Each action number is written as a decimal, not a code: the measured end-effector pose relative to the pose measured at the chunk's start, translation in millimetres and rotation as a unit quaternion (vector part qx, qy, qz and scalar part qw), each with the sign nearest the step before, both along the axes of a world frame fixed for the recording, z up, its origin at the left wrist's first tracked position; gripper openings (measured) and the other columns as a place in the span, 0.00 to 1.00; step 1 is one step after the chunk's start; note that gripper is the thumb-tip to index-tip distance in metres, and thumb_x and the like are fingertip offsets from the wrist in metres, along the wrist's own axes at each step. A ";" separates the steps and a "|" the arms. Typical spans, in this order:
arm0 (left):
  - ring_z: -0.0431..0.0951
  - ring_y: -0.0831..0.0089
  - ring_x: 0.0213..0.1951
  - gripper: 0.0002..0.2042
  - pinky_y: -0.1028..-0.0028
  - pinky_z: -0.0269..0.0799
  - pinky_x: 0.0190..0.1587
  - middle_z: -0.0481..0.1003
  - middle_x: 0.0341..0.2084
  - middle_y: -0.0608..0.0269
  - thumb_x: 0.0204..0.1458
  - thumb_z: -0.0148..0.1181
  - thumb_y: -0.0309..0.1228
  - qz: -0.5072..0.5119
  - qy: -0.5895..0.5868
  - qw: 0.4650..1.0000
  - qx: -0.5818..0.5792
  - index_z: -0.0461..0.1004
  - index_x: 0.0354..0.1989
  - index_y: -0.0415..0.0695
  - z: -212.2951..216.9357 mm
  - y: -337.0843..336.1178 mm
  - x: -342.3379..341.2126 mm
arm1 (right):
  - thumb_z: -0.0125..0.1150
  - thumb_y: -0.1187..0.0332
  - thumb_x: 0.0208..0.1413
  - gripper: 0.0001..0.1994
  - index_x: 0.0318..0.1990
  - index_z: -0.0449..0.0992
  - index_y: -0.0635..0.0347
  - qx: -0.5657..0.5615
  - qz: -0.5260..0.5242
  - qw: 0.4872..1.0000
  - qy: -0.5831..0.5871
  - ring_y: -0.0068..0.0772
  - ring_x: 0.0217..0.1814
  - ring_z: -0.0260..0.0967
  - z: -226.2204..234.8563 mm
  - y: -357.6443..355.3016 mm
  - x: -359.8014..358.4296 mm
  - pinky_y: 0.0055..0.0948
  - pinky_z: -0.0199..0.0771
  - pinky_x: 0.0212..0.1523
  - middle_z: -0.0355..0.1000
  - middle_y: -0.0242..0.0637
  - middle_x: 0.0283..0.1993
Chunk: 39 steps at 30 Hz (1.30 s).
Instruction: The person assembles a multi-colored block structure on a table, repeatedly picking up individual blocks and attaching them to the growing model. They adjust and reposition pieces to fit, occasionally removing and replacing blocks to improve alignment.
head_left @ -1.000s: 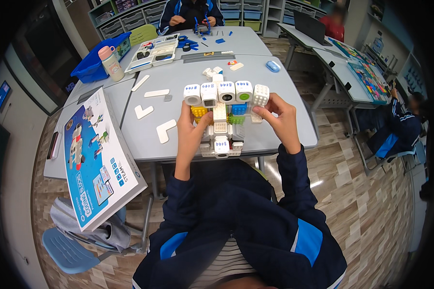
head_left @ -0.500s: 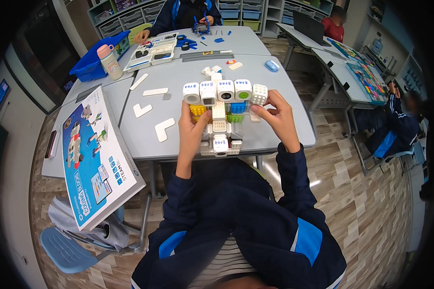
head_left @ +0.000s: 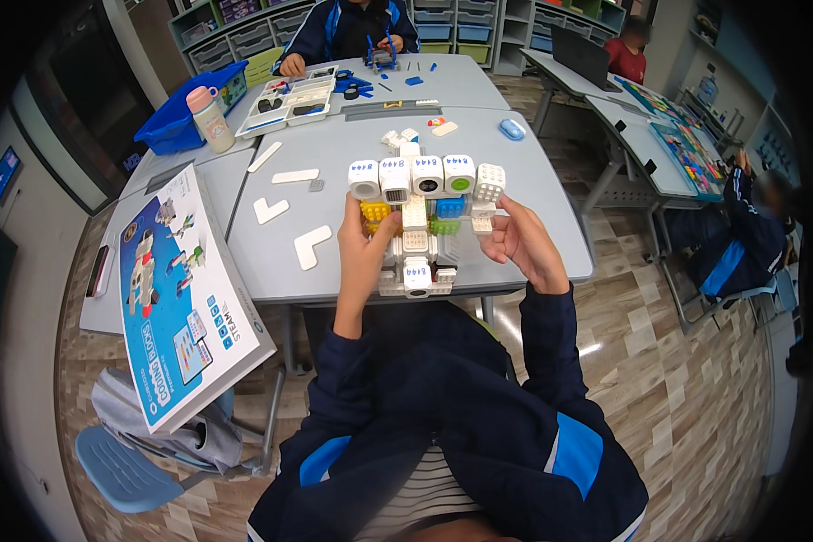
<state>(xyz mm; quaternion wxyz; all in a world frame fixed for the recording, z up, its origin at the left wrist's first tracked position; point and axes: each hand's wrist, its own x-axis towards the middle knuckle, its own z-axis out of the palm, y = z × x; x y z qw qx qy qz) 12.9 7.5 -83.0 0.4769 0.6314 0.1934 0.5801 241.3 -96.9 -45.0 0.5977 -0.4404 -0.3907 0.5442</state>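
Currently the block model (head_left: 420, 226) sits at the table's (head_left: 533, 226) near edge, left hand (head_left: 363, 242) gripping its side, right hand (head_left: 522, 242) pinching the white end piece; best kept braced while pressing squarely.

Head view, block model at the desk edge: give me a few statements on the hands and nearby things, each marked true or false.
1. Both hands are on the block model. True: the left hand grips its left side, the right hand its right side.
2. The model's top row is made of red cubes. False: the cubes are white, with yellow, blue and green blocks below.
3. A white L-shaped piece lies on the grey table left of the model. True.
4. The pink-capped bottle stands right of the model. False: it stands far left, beside the blue bin.
5. The large box lies closed at the person's left. True.
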 end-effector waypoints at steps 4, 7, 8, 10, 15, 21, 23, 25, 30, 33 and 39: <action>0.77 0.76 0.41 0.16 0.74 0.74 0.44 0.76 0.41 0.60 0.60 0.60 0.25 0.006 -0.010 1.000 0.002 0.67 0.55 0.38 -0.3 0.0 1.2 | 0.39 0.47 0.72 0.26 0.41 0.73 0.64 -0.008 0.019 0.998 -0.067 0.17 0.16 0.61 -6.7 6.8 0.9 0.17 0.51 0.15 0.70 0.33 0.21; 0.77 0.77 0.41 0.16 0.75 0.74 0.44 0.76 0.42 0.60 0.60 0.61 0.25 0.001 -0.006 1.000 0.002 0.67 0.55 0.38 0.0 0.5 1.0 | 0.39 0.47 0.72 0.26 0.36 0.73 0.61 0.012 -0.009 0.998 -0.063 0.15 0.14 0.55 -16.2 14.7 -5.8 0.17 0.46 0.14 0.66 0.29 0.19; 0.77 0.77 0.41 0.16 0.75 0.74 0.44 0.76 0.42 0.61 0.60 0.61 0.26 -0.002 -0.008 1.000 0.003 0.67 0.55 0.38 0.2 0.5 0.7 | 0.39 0.48 0.71 0.25 0.35 0.72 0.60 0.023 -0.019 0.998 -0.049 0.14 0.13 0.53 -19.3 17.1 -8.9 0.17 0.45 0.14 0.65 0.28 0.18; 0.77 0.77 0.41 0.16 0.75 0.74 0.44 0.76 0.42 0.61 0.61 0.61 0.26 -0.007 -0.010 1.000 -0.001 0.67 0.55 0.38 0.2 -0.3 -0.1 | 0.41 0.51 0.71 0.22 0.33 0.71 0.59 0.044 -0.080 0.996 0.000 0.12 0.12 0.46 -26.0 20.5 -17.8 0.17 0.43 0.13 0.61 0.23 0.18; 0.77 0.77 0.41 0.16 0.75 0.74 0.44 0.76 0.41 0.61 0.61 0.61 0.26 -0.004 -0.007 1.000 0.000 0.67 0.55 0.38 0.2 -0.1 0.0 | 0.42 0.55 0.71 0.20 0.41 0.73 0.63 0.092 -0.119 0.985 0.088 0.10 0.12 0.43 -31.2 24.1 -33.0 0.16 0.42 0.13 0.60 0.22 0.18; 0.77 0.77 0.40 0.16 0.75 0.74 0.44 0.76 0.41 0.61 0.60 0.61 0.26 -0.003 -0.012 1.000 -0.003 0.67 0.54 0.38 -1.7 1.4 0.0 | 0.44 0.53 0.72 0.19 0.35 0.71 0.57 0.087 -0.091 0.988 0.090 0.10 0.13 0.44 -32.8 20.7 -29.1 0.15 0.43 0.14 0.60 0.21 0.20; 0.77 0.77 0.40 0.16 0.75 0.74 0.44 0.77 0.40 0.61 0.60 0.62 0.27 0.000 -0.012 1.000 -0.002 0.67 0.54 0.38 -2.6 1.7 1.2 | 0.42 0.51 0.72 0.21 0.37 0.71 0.59 0.074 -0.069 0.992 0.076 0.12 0.14 0.46 -34.3 19.4 -23.1 0.16 0.45 0.14 0.60 0.23 0.20; 0.77 0.78 0.40 0.16 0.75 0.74 0.43 0.77 0.39 0.61 0.60 0.62 0.27 0.010 -0.004 1.000 0.001 0.68 0.53 0.38 -2.8 2.7 0.8 | 0.40 0.49 0.72 0.24 0.43 0.73 0.63 0.056 -0.044 0.995 0.065 0.14 0.15 0.48 -36.3 19.8 -20.0 0.18 0.48 0.15 0.60 0.24 0.19; 0.76 0.78 0.43 0.19 0.74 0.74 0.46 0.77 0.42 0.62 0.58 0.64 0.27 0.000 -0.026 1.000 -0.010 0.68 0.56 0.38 -2.6 1.2 1.8 | 0.33 0.37 0.69 0.34 0.35 0.74 0.61 0.007 0.029 0.987 0.155 0.18 0.14 0.51 -40.4 20.5 -21.6 0.20 0.52 0.16 0.60 0.27 0.19; 0.77 0.75 0.47 0.25 0.72 0.74 0.50 0.77 0.44 0.59 0.56 0.66 0.28 -0.004 -0.009 0.999 -0.032 0.66 0.61 0.37 -0.7 -1.0 2.0 | 0.35 0.38 0.69 0.33 0.33 0.74 0.62 0.026 0.013 0.990 0.140 0.18 0.12 0.50 -41.8 24.4 -20.5 0.19 0.52 0.16 0.58 0.24 0.17; 0.77 0.69 0.50 0.28 0.71 0.74 0.51 0.76 0.48 0.53 0.57 0.66 0.29 0.034 0.021 0.999 -0.019 0.64 0.64 0.36 2.6 -10.6 4.4 | 0.35 0.44 0.72 0.30 0.31 0.72 0.61 0.061 -0.063 0.994 0.068 0.15 0.12 0.46 -46.2 29.5 -18.4 0.20 0.47 0.15 0.55 0.21 0.15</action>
